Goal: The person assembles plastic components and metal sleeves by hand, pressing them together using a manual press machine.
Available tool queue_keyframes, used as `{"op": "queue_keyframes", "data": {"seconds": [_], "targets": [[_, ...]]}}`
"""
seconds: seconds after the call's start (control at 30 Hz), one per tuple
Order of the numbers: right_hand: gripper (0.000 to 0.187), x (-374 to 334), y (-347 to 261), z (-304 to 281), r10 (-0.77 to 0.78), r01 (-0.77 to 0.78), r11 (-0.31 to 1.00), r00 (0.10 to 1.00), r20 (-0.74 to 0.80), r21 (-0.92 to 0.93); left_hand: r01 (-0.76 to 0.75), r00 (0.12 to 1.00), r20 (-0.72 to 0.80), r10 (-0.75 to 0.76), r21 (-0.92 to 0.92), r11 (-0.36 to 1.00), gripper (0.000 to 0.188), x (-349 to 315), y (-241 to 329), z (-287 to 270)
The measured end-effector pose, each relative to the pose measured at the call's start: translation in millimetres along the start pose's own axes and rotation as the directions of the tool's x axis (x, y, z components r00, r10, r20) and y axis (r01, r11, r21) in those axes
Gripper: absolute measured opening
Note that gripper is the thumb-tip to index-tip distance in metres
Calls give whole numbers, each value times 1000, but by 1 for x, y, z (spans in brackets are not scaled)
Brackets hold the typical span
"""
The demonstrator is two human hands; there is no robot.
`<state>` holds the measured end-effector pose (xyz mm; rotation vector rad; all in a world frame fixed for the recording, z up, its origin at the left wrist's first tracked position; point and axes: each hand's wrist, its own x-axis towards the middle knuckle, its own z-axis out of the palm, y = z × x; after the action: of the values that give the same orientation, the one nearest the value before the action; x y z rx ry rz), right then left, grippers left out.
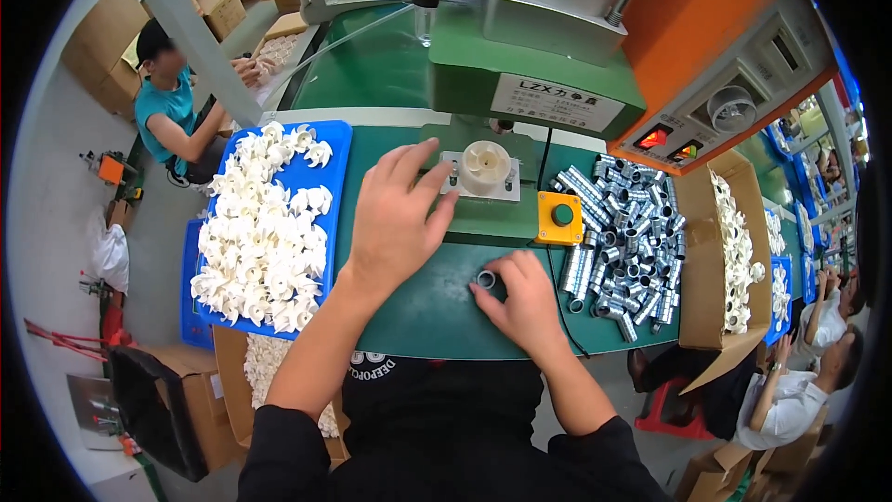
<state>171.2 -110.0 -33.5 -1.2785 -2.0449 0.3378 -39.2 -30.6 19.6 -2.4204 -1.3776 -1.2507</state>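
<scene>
My left hand [398,212] is open, fingers spread, its fingertips beside a round white plastic part [486,165] seated on the metal plate [451,184] of a green bench press [474,60]. I cannot tell whether those fingers touch the plate. Lower on the green table, my right hand [523,302] pinches a short metal sleeve [486,279] between thumb and fingers, its round opening facing up. Between the press and a pile of metal sleeves [618,242] sits a yellow switch box [548,231] with a green button.
At left a blue tray [340,163] bears many white finned plastic pieces. A cardboard box [701,265] of white parts stands beyond the sleeves. An orange control box [711,9] overhangs the right. A black cable [557,302] crosses the table. Another person [172,102] sits at far left.
</scene>
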Motion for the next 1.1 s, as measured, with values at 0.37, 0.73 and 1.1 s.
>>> {"op": "queue_keyframes", "data": {"seconds": [0.37,0.73,1.1], "targets": [[29,142,-16,-28,314,-271,940,924,-218,205,153,988,-49,-149,94,984,26,-34,-15,-18],[30,79,-11,-23,261,-238,962,945,-197,133,182,983,-49,-177,130,975,25,-43,-21,-20],[47,7,7,-26,-43,25,995,981,-189,-97,190,980,31,-194,103,976,22,-39,-20,-22]]}}
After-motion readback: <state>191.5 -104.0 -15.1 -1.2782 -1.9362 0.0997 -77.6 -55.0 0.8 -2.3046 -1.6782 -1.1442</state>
